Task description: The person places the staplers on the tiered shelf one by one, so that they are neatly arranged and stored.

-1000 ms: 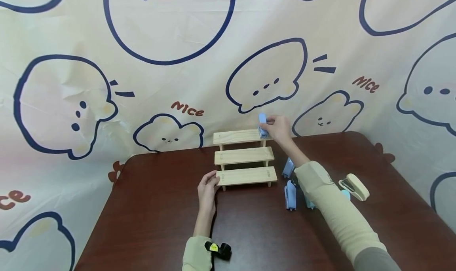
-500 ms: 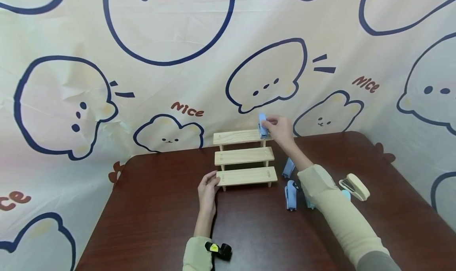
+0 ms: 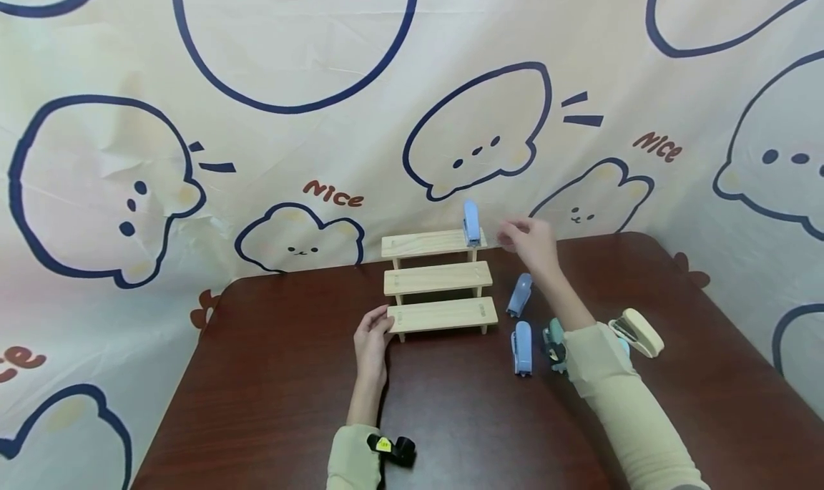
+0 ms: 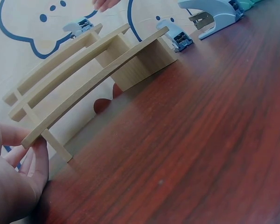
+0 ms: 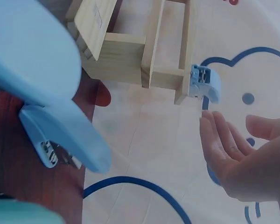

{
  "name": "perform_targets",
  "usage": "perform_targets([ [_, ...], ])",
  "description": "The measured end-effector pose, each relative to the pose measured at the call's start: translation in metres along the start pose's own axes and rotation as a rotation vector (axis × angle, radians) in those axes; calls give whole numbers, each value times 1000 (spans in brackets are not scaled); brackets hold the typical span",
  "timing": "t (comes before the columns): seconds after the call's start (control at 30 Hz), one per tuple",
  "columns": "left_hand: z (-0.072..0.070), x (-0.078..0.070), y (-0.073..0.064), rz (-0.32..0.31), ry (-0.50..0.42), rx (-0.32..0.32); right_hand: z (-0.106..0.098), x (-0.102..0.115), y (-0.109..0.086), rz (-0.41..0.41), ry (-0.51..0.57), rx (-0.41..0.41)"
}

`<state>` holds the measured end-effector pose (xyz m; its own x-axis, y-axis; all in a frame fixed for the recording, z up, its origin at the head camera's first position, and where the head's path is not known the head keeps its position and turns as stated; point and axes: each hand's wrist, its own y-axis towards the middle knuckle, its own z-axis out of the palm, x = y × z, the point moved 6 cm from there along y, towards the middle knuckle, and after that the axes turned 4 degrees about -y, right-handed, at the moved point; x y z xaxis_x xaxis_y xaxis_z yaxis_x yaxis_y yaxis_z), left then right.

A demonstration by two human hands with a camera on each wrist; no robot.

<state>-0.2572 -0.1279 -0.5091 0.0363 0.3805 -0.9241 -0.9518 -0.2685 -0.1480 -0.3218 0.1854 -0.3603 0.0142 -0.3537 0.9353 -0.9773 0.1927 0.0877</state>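
Observation:
A three-tier wooden stand [image 3: 440, 315] rises in steps toward the back of the table. My left hand [image 3: 371, 343] grips the left end of its lowest board, the thumb on top and fingers below in the left wrist view. On the right end of the top board stands a light blue stapler [image 3: 471, 222]. My right hand [image 3: 534, 247] is just right of that stapler with a gap between them. In the right wrist view its fingers [image 5: 224, 140] are loosely bent and hold nothing.
Right of the stand lie two more blue staplers [image 3: 519, 295] [image 3: 522, 348]. A teal stapler [image 3: 553, 343] is beside them, partly behind the right sleeve, and a cream stapler [image 3: 637, 332] lies farther right. A patterned cloth [image 3: 296, 154] hangs behind the brown table [image 3: 270, 390].
My right hand has let go of the blue stapler on the top board and moved right, away from it. The stapler stays standing there. My left hand keeps its grip on the stand.

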Motion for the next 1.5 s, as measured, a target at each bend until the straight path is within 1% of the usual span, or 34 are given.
perform_targets([
  [0.13, 1, -1, 0, 1, -12, -1, -9, -9, -9, 14, 10, -4],
  [0.3, 0, -1, 0, -5, -23, -1, -19, -26, -18, 64, 54, -20],
  [0.57, 1, -1, 0, 0, -14, 7, -34, -48, -24, 114, 91, -38],
  [0.93, 1, -1, 1, 14, 7, 6, -37, -65, -28, 188, 96, -39],
  [1.1, 1, -1, 0, 7, 6, 3, -37, -72, -31, 219, 103, -31],
  [1.3, 2, 0, -2, 2, 12, 3, -36, -89, -38, 283, 136, -5],
  [1.4, 1, 0, -3, 3, 16, 1, -36, -94, -41, 291, 147, 6],
  [1.5, 1, -2, -3, 12, 13, -2, -34, -94, -40, 276, 155, 8],
])
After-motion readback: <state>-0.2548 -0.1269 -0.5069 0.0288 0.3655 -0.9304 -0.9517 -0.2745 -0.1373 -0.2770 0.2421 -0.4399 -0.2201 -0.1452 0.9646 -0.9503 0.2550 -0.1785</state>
